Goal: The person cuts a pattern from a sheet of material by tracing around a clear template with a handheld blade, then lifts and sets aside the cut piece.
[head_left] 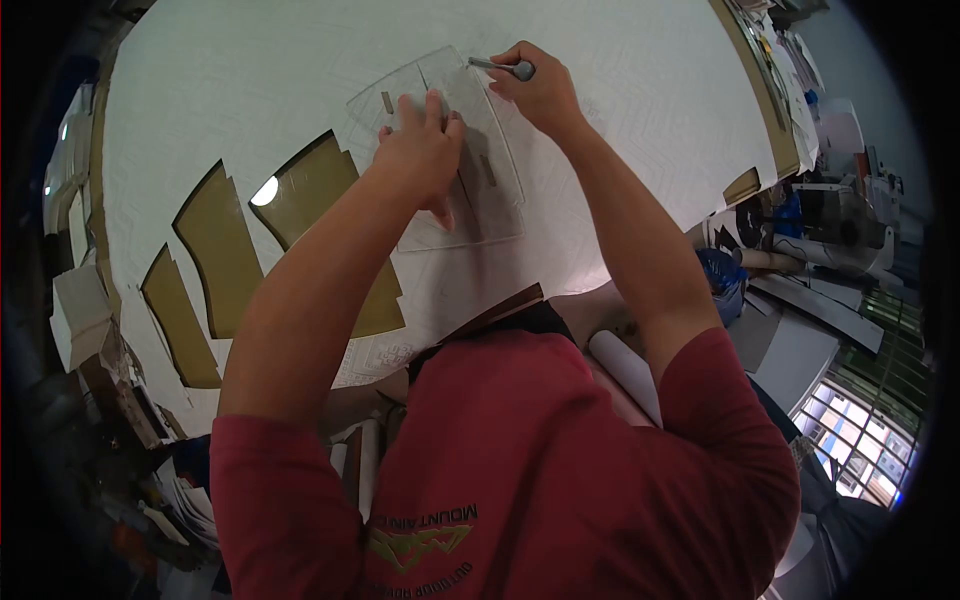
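A clear template (490, 215) with a dark line down its middle and small slots lies on the white patterned sheet (620, 60). My left hand (420, 150) presses on the template with its fingers spread. At the template's upper right corner, my right hand (535, 90) is closed round a small metal-coloured tool (510, 69), whose thin tip points left at the corner. To the left, several shaped openings in the sheet show the olive surface (215, 250) beneath.
Papers and odds and ends (790, 60) line the table's right edge. A fan-like machine (840, 220) stands beyond it at the right. At the left edge sits a cardboard box (85, 315). A white roll (625, 375) is near my body.
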